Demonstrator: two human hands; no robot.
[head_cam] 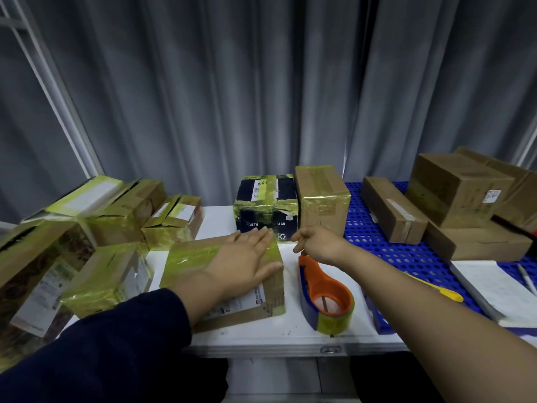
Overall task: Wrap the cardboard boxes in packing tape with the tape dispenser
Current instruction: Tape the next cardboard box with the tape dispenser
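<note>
At centre of the white table [290,333], we press our left hand [247,261] flat, fingers straight, on the brown cardboard box banded with yellowish tape [189,257], likely to steady it. At its three o'clock lies the orange-and-blue plastic tape dispenser [327,295]. Our right hand [318,242] hovers at its nose, and we cannot tell whether it pinches tape.

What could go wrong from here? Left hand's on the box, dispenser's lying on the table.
1. The orange-and-blue plastic tape dispenser lies near the white table's front edge; the right hand, just above its tip, might knock it off.
2. The left hand only presses flat on the brown cardboard box banded in yellowish tape; a tape pull could slide it.
</note>
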